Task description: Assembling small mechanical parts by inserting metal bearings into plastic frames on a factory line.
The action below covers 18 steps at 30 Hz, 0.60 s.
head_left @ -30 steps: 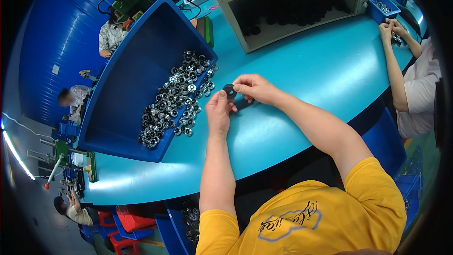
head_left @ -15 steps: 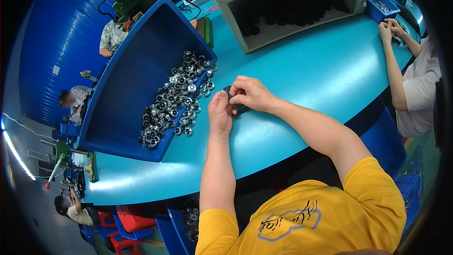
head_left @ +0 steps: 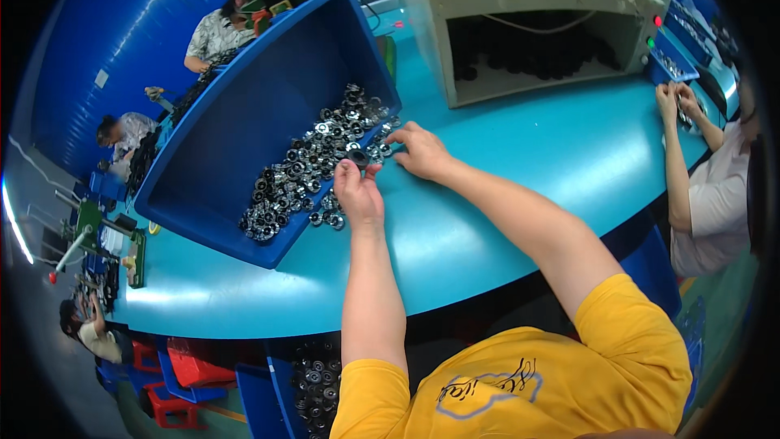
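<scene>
Two hands meet at the blue bin's open lip: the left hand pinches a small dark ring in closed fingers, the right hand rests loosely curled on metal rings; stiff, light, probably slippery, best gripped by the rim

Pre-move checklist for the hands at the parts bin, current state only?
1. Left hand has a small dark round part at its fingertips: ok.
2. Right hand reaches the metal parts at the mouth of the blue bin: ok.
3. Right hand grips a part: cannot tell.
4. Parts all inside the bin: not ok, some lie out on the teal table.
5. Co-worker's hands apart from the bin: ok.
</scene>
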### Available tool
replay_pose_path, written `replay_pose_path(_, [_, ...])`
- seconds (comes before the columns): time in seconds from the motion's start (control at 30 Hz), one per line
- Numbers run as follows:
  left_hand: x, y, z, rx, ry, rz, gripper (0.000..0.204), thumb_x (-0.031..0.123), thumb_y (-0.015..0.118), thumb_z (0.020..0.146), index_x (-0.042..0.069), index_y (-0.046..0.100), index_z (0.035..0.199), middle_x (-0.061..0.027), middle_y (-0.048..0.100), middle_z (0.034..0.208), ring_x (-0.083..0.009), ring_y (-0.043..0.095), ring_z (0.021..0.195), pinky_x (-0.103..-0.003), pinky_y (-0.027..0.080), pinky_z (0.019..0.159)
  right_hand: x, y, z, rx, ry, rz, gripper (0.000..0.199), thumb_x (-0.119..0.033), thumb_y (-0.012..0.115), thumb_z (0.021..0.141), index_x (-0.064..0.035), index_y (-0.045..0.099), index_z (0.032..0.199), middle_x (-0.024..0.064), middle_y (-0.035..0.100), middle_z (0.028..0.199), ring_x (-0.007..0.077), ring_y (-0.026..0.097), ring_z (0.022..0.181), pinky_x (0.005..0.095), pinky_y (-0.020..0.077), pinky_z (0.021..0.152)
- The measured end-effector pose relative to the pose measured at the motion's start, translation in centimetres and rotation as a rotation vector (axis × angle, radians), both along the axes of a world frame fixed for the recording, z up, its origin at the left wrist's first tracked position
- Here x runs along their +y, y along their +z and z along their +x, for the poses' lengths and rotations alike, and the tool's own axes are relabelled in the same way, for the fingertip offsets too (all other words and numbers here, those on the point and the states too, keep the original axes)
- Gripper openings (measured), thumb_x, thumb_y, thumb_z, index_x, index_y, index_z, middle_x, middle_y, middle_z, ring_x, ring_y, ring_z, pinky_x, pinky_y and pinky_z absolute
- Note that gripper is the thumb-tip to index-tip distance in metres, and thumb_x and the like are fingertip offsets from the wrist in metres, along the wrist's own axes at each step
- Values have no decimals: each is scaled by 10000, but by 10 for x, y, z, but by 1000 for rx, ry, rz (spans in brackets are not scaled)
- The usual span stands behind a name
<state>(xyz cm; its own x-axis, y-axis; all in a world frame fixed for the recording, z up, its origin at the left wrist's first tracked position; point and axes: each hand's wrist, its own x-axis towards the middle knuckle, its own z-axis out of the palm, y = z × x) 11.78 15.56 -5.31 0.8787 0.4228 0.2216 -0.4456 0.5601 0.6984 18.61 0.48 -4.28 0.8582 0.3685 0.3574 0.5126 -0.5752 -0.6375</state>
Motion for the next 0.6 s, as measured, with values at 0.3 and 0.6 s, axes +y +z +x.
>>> replay_pose_path(0.3, [-3, 2, -1, 16, -108, 19, 238, 319, 544, 1051, 103, 594, 963, -12, 624, 947, -131, 571, 856, -329, 514, 693, -12, 3, -6, 43, 47, 101, 317, -162, 772, 796, -61, 700, 1088, 109, 657, 1041, 247, 670, 942, 366, 558, 846])
replay_pose_path(0.6, [-40, 2, -11, 101, -403, 209, 238, 301, 562, 1043, 71, 623, 1044, -28, 642, 1020, -128, 591, 932, -335, 527, 735, -88, 36, -56, 197, 159, 385, 325, -124, 762, 843, -8, 682, 1136, 53, 612, 975, 137, 652, 874, 277, 559, 790])
